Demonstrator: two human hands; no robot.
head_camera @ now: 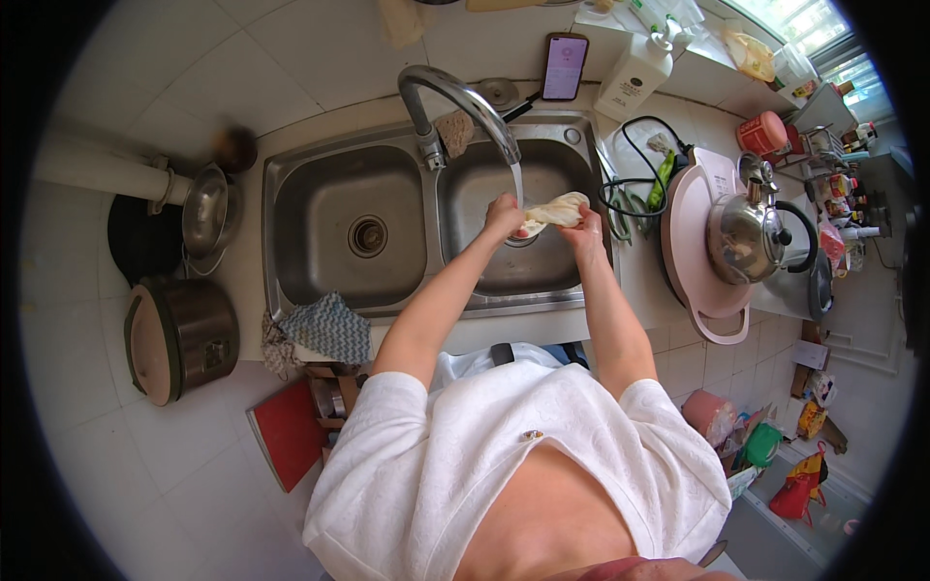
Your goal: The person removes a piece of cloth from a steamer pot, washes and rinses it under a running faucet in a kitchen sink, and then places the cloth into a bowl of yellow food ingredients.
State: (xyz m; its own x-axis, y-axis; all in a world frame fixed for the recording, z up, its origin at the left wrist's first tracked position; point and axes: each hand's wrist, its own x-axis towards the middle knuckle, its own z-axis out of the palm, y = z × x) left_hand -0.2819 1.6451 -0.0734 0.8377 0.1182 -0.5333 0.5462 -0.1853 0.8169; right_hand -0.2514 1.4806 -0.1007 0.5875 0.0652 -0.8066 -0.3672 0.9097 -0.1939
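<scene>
Over the right basin of a stainless steel double sink, a pale cream cloth is stretched and bunched between both hands. My left hand grips its left end, right beside the stream of water. My right hand holds the other end. Water runs from the curved chrome faucet down next to my left hand. The cloth partly hides the basin's drain. The left basin shows a bare drain strainer.
Right of the sink lie a black cable, green-handled scissors, a green pepper and a kettle on a pink board. A phone and a pump bottle stand behind. A patterned cloth hangs at the front left edge.
</scene>
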